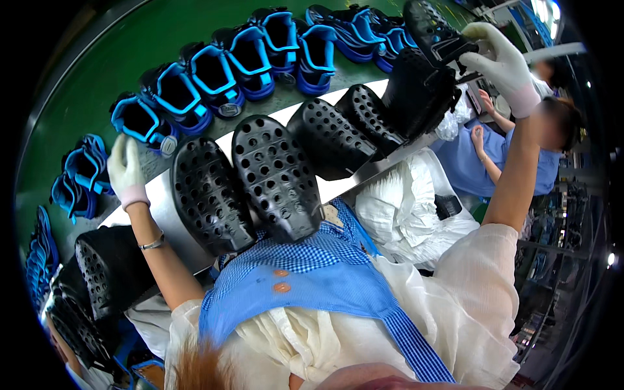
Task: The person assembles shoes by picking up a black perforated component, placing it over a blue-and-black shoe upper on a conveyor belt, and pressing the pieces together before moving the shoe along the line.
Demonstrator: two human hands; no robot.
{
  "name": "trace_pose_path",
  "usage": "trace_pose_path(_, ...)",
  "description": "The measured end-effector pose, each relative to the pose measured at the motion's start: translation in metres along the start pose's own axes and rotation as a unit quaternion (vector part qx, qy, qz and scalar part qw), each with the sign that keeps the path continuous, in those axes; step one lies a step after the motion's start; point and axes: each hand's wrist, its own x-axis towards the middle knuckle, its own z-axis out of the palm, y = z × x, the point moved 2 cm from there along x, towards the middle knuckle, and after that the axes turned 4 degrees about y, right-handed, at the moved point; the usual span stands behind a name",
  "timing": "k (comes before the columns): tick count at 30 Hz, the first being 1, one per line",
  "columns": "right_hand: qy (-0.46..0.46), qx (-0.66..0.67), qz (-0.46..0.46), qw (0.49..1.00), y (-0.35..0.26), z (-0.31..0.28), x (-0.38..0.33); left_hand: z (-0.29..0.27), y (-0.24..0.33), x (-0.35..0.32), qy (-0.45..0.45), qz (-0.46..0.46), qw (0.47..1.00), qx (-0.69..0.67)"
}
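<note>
My left hand, in a white glove, reaches to the row of black-and-blue sneakers. Its fingers are stretched out at the near edge of one sneaker; I cannot tell whether they touch it. My right hand, also gloved in white, is raised at the upper right, its fingers closed round the rear end of a black perforated plastic shoe form. Below that form stands another dark form. Nearer to me, two large perforated forms lie side by side, with a smaller pair to their right.
Several sneakers line a green conveyor belt beyond the white ledge. More black forms are stacked at the lower left. Crumpled white paper fills a bin on the right. A co-worker in blue sits beyond it.
</note>
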Motion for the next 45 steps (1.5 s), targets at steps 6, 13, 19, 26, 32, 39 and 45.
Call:
trace_pose_path(6, 0.03, 0.035, -0.283, 0.958, -0.183, 0.123, 0.025, -0.037, 0.066, 0.013, -0.13, -0.087, 0.868, -0.471)
trace_pose_path(13, -0.2, 0.102, -0.388, 0.894, -0.272, 0.222, 0.052, -0.053, 0.119, -0.004, -0.106, -0.246, 0.593, -0.759)
trace_pose_path(19, -0.281, 0.081, -0.341, 0.893, -0.274, 0.308, 0.057, -0.046, 0.077, -0.023, 0.109, -0.258, 0.666, -0.692)
trace_pose_path(26, -0.32, 0.022, -0.279, 0.905, -0.282, 0.332, 0.058, -0.024, 0.05, -0.023, 0.147, -0.32, 0.65, -0.674)
trace_pose_path(32, -0.245, -0.079, -0.339, 0.905, -0.282, 0.34, 0.09, -0.017, 0.016, -0.022, 0.059, -0.31, 0.865, -0.389)
trace_pose_path(39, -0.281, -0.25, -0.343, 0.861, -0.31, 0.38, 0.131, 0.002, -0.004, -0.025, 0.028, -0.032, 0.999, 0.003)
trace_pose_path(45, -0.278, -0.337, -0.361, 0.824, -0.339, 0.443, 0.122, 0.0, 0.007, -0.004, -0.097, -0.107, 0.987, 0.075)
